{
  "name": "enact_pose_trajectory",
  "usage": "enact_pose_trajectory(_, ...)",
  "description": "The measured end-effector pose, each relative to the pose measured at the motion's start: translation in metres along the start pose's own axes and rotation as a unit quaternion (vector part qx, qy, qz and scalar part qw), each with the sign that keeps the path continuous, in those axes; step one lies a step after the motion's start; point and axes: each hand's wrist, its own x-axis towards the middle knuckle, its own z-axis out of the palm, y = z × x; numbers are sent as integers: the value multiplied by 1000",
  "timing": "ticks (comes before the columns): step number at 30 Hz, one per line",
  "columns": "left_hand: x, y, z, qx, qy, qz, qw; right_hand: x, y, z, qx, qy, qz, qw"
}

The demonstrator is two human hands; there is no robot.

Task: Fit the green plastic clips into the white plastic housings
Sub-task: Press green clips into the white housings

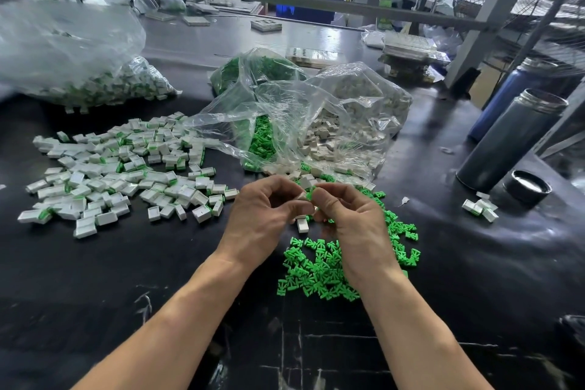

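While we bring the two hands together above the table, a green clip sits pinched in the fingertips of our right hand, touching the white housing that our left hand pinches just beside it. Whether the clip has entered the housing we cannot tell (the fingers hide the joint). From here the clip could go in skewed if the two parts are not lined up, and pressing then might bend its prongs; it could also slip and drop into the loose green clips below our wrists. Left of the hands lies a spread of finished pieces. Beyond them an open clear bag spills green clips, a second bag beside it holds bare white housings, and a large bag at far left holds assembled ones.
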Motion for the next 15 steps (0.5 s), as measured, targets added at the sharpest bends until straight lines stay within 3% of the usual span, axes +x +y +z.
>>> enact_pose_trajectory(7, -1, 1, 1, -14, -9, -8, 1000, -1, 1, 0, -4, 15, -14, 1000)
enact_pose_trajectory(15, -3, -1, 6, -33, 0, -45, 998, -3, 6, 5, -62, 52, -93, 992)
